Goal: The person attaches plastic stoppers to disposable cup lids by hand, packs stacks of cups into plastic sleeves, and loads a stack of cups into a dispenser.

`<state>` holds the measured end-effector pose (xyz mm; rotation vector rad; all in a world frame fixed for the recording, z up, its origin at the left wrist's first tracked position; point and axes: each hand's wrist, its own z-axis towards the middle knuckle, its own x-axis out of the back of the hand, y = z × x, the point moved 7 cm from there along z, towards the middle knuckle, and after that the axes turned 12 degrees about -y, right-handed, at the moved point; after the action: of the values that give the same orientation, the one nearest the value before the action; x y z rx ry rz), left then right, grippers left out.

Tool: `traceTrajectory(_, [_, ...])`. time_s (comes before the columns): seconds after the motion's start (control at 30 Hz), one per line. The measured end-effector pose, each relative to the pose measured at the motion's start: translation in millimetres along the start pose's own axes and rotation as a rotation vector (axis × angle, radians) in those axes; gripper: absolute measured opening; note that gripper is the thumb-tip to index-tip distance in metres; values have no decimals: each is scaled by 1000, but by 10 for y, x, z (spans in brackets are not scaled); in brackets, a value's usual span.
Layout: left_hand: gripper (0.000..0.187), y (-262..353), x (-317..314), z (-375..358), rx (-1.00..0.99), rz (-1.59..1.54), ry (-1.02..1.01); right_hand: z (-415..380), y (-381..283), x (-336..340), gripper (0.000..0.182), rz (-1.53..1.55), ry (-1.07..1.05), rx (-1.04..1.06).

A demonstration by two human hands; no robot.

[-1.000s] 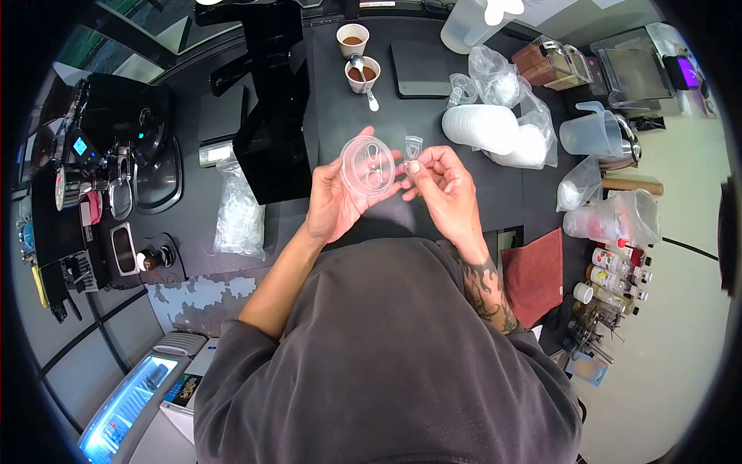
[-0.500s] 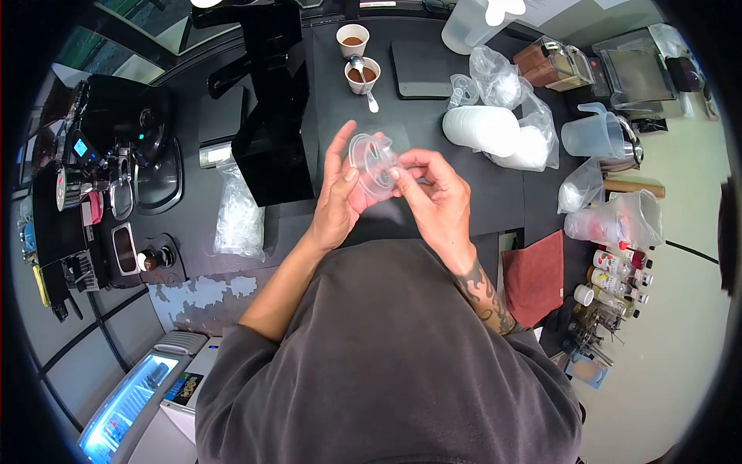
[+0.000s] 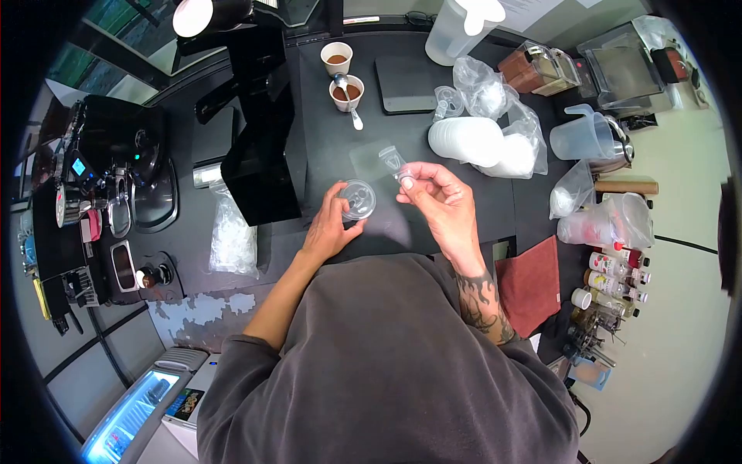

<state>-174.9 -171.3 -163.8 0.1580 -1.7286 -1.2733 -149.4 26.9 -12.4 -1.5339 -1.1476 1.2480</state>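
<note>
Dark desk [image 3: 487,209], paper cups [image 3: 328,66] beyond. Left hand [image 3: 330,232], half-curled, holds clear lid [image 3: 358,201] by its rim, near side of desk; right hand [image 3: 442,205], thumb and finger together, pinches clear tab [image 3: 392,158]. Light pinch seems best: thin plastic likely flexes.

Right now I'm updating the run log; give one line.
left hand: holds clear round piece; right hand: pinches clear slim piece; spoon: across nearer cup

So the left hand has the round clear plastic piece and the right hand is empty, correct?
The right hand is not empty: the head view shows it pinching a small clear plastic part. The left hand does have the round clear plastic piece.
</note>
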Motion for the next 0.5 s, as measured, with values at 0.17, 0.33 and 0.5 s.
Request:
traceTrajectory(0.17, [69, 276, 263, 23, -83, 227, 105, -6, -41, 108, 18, -247, 69, 53])
traceTrajectory(0.33, [52, 1177, 880, 108, -410, 159, 316, -32, -123, 49, 15, -362, 74, 59])
traceTrajectory(0.5, [47, 1623, 1119, 236, -382, 61, 343, -78, -293, -187, 12, -399, -6, 138])
